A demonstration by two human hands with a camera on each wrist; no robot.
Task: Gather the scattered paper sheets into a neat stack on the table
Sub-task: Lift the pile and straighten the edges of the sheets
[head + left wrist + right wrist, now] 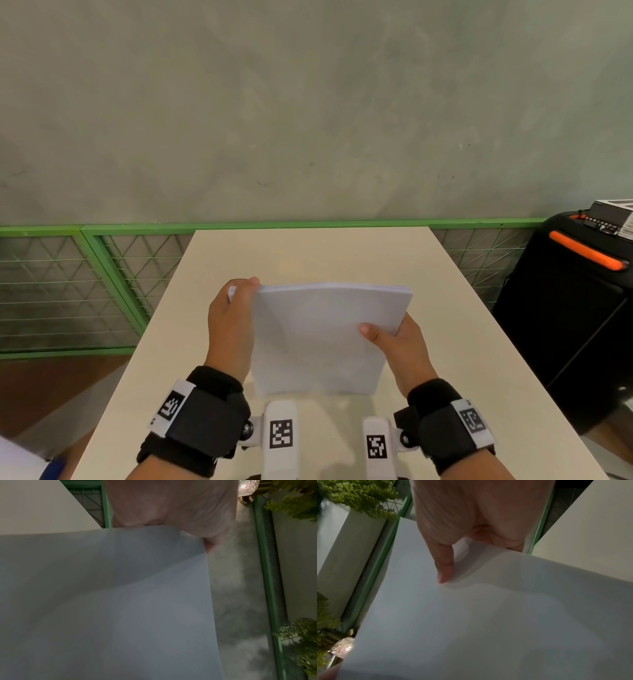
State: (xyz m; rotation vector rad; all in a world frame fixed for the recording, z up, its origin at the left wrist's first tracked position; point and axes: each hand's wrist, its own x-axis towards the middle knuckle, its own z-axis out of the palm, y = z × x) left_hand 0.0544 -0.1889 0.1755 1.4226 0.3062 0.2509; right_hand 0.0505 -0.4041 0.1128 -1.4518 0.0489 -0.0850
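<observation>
From the head view, the paper sheets (pixel 325 339) are already gathered into one stack, held over the middle of the worktop (pixel 308 253), its lower edge down near the front edge and its face bowed a little. The left hand (pixel 231 322) grasps the stack's far left corner; the right hand (pixel 399 339) pinches the right edge, thumb on top. The left wrist view shows that grip closed on a corner, the paper curving away below. The right wrist view shows the thumb pressed flat on the top sheet with the fingers hidden beneath. To finish well, I judge the hands should loosen slightly, tap the lower edge square on the worktop, then lay the stack flat without letting sheets fan.
</observation>
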